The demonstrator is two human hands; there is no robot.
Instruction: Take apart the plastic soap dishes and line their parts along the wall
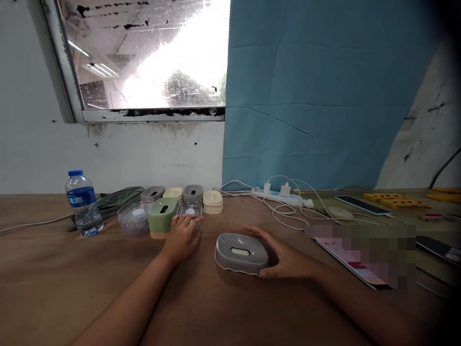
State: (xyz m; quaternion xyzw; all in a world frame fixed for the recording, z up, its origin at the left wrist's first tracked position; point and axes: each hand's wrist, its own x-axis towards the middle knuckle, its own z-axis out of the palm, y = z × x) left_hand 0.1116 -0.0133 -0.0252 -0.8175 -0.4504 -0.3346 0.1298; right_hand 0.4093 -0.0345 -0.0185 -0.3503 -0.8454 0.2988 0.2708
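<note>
A grey rounded box (242,253) with a pale slot-shaped piece on top and a wavy cream lower edge sits on the brown table. My right hand (281,252) curves around its right end, thumb at the front corner and fingers along the far side; a gap shows beside the palm. Farther back, my left hand (183,236) has its fingers over the near rim of a clear plastic container (190,207). Beside that hand stands a green box (163,214) with a dark slot. Stacked clear containers (135,218) are to its left.
Behind are grey boxes (193,192) and cream stacked pieces (212,202). At left stand a water bottle (83,204) and a green pouch (117,202). A power strip (281,196) with loose cables, a phone (362,205) and a lit tablet (351,262) lie right.
</note>
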